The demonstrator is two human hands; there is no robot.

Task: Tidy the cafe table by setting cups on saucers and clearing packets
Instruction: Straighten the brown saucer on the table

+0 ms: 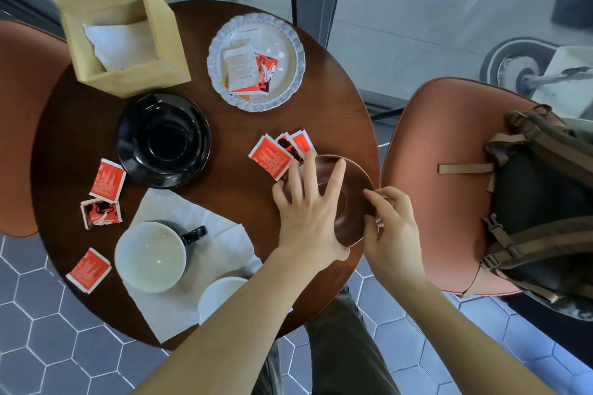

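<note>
The left hand (308,202) lies flat, fingers spread, on the round brown wooden saucer (349,202) at the tabletop (244,138) edge — the right hand (390,221) pinches its rim. Red sugar packets (282,154) lie just beyond the left fingertips (one touching the saucer).
</note>
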